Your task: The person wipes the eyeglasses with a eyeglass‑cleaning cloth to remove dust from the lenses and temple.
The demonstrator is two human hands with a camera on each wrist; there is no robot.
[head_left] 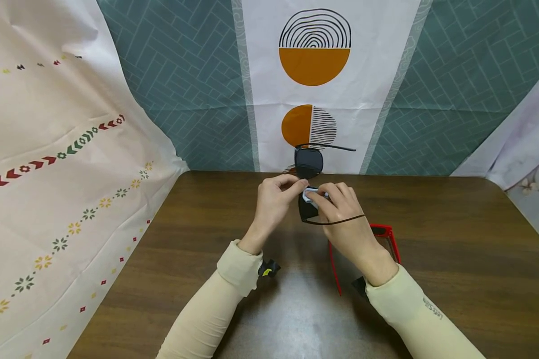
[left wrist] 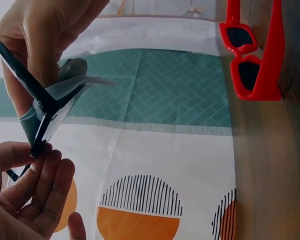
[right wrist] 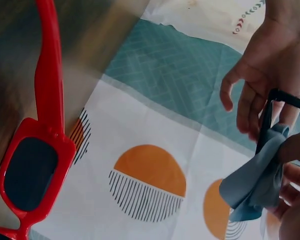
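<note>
Your left hand (head_left: 274,199) is pinching the black sunglasses (head_left: 309,160) near the bridge, thumb against fingers. Your right hand (head_left: 343,207) is gripping a grey-blue cloth (right wrist: 255,175) at the lower lens. The black sunglasses are being held up off the table (head_left: 197,224), between your two hands. In the head view their front's long axis is running up and down, one lens sitting above your left fingertips, the other below; both temples are pointing toward your right, the lower one crossing in front of your right hand. Your forearms (head_left: 206,304) are converging from lower left and lower right, the back of your right hand facing the head camera. Nearer to you than your right hand, red sunglasses (right wrist: 32,172) are resting on the table, temples pointing back toward you, your right forearm partly covering them. Beyond both hands, patterned fabric (head_left: 188,89) is hanging.
</note>
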